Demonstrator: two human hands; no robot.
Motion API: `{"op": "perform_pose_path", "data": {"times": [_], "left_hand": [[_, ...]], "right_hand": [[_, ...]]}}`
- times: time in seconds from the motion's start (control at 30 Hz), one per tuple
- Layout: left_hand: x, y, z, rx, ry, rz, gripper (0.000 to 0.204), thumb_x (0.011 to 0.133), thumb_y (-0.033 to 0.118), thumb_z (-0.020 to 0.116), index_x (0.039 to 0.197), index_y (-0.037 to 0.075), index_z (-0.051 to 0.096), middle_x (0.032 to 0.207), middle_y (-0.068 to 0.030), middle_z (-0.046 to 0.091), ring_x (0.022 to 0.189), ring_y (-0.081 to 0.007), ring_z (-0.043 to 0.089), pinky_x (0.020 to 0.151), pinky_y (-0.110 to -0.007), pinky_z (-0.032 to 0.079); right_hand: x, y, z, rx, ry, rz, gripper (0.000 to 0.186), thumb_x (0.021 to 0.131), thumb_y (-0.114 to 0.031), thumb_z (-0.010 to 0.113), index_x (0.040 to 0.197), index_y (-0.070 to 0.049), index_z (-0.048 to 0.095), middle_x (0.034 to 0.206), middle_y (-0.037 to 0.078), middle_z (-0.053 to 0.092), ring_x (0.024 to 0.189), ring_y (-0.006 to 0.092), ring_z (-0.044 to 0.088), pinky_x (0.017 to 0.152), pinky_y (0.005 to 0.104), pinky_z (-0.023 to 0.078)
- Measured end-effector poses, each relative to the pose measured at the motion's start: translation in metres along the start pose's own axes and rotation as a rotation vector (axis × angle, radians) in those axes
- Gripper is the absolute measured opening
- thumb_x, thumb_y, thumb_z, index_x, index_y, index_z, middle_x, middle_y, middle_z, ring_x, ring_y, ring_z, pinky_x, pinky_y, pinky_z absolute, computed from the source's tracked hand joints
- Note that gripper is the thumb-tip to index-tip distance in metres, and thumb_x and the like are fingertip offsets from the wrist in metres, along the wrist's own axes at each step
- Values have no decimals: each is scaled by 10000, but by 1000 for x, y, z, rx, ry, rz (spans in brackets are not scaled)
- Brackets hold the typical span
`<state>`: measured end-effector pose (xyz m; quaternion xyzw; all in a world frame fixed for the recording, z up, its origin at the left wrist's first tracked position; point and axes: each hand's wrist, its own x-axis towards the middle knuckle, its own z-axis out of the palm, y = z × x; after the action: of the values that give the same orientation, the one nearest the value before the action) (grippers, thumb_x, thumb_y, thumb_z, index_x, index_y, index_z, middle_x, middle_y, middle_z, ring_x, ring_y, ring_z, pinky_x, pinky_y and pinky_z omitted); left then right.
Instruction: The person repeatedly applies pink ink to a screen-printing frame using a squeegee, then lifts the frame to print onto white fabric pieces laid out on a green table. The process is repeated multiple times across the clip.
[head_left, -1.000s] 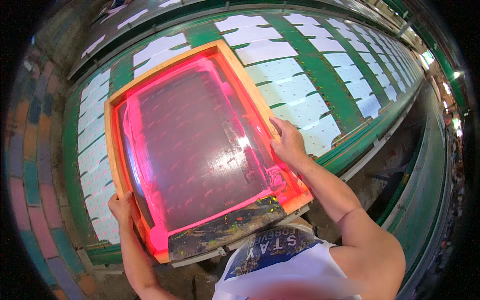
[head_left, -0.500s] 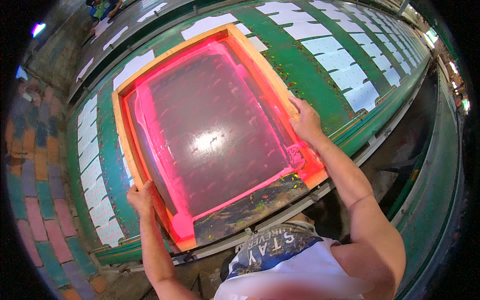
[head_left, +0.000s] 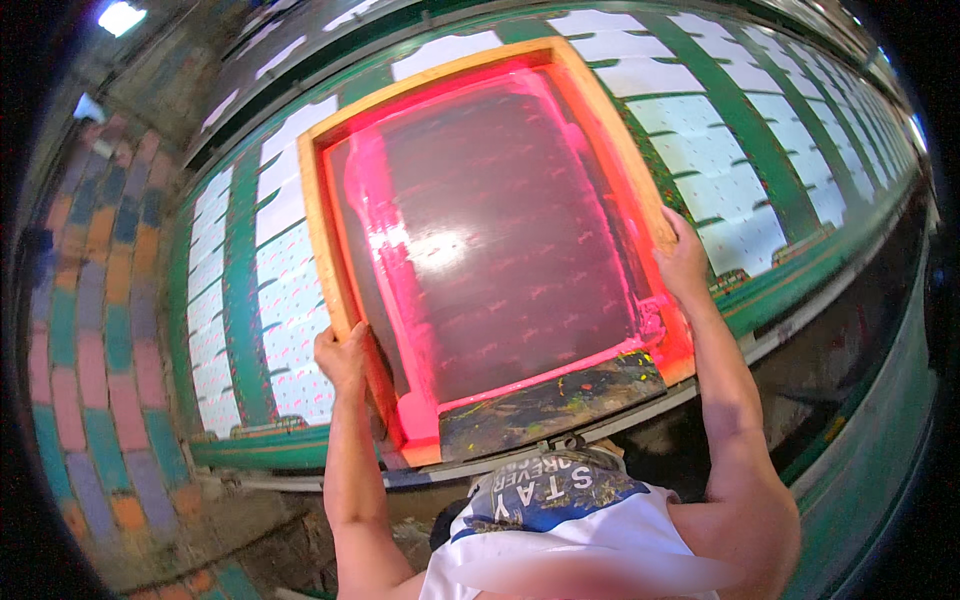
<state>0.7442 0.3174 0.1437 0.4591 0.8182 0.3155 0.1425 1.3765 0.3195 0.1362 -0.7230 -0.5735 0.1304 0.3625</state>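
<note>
My left hand (head_left: 340, 352) grips the left side of a wooden screen-printing frame (head_left: 423, 67), and my right hand (head_left: 678, 250) has its fingers wrapped on the right side. The frame's dark translucent mesh (head_left: 500, 240) carries faint repeated small marks and thick bright-pink ink along its inner edges. A dark paint-stained panel (head_left: 545, 398) spans the near end. The frame is over a long green table (head_left: 240, 290), amid rows of white garment-shaped pieces (head_left: 720, 190), several with small printed specks. Whether it rests on the table or is raised I cannot tell.
A wall of multicoloured painted bricks (head_left: 100, 350) stands at the left. A second long table with white pieces (head_left: 280, 58) runs beyond mine. A metal rail (head_left: 600, 428) follows the near edge, and another green structure (head_left: 870, 420) lies at the right, past a dark gap.
The frame, held by both hands, has shifted right along the table and slightly upward in view. A second column of white pieces now shows to its left.
</note>
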Motion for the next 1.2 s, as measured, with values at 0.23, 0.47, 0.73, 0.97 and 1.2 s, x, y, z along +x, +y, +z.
{"op": "perform_pose_path", "data": {"times": [0.23,0.47,0.73,0.97,1.2], "left_hand": [[-12,22,16,117,20,-4,552,755,392,998,1090,-18,842,1026,-234,757,1013,-422,735,928,-528,577],[-15,28,18,217,-58,-41,513,784,409,966,1110,28,859,1080,-218,758,1029,-411,750,945,-520,595],[-25,40,30,225,-56,-51,505,783,414,938,1071,9,843,1109,-248,767,1042,-439,756,937,-545,606],[-24,45,24,84,-24,-69,486,862,370,885,1203,28,838,1144,-279,772,1088,-443,758,991,-532,597],[-27,42,24,0,31,109,510,910,255,826,1341,13,700,1281,-225,680,1264,-432,638,1082,-545,545]], "right_hand": [[13,28,-6,74,-83,18,781,869,80,727,1620,-35,547,1564,212,656,1476,365,613,1254,434,468],[6,15,-16,-40,-150,117,710,922,-4,727,1610,-22,554,1565,228,644,1467,401,604,1234,456,471],[-105,-96,-75,99,-725,-484,473,835,-97,869,1298,-67,779,1309,188,756,1284,398,692,1136,505,542],[-159,-176,-46,-164,-742,-785,519,793,-46,801,1310,-79,767,1218,163,773,1199,387,721,1040,513,575],[-162,-196,-5,-308,-688,-816,469,753,32,750,1204,-94,776,1143,122,775,1044,353,737,907,479,581]]}}
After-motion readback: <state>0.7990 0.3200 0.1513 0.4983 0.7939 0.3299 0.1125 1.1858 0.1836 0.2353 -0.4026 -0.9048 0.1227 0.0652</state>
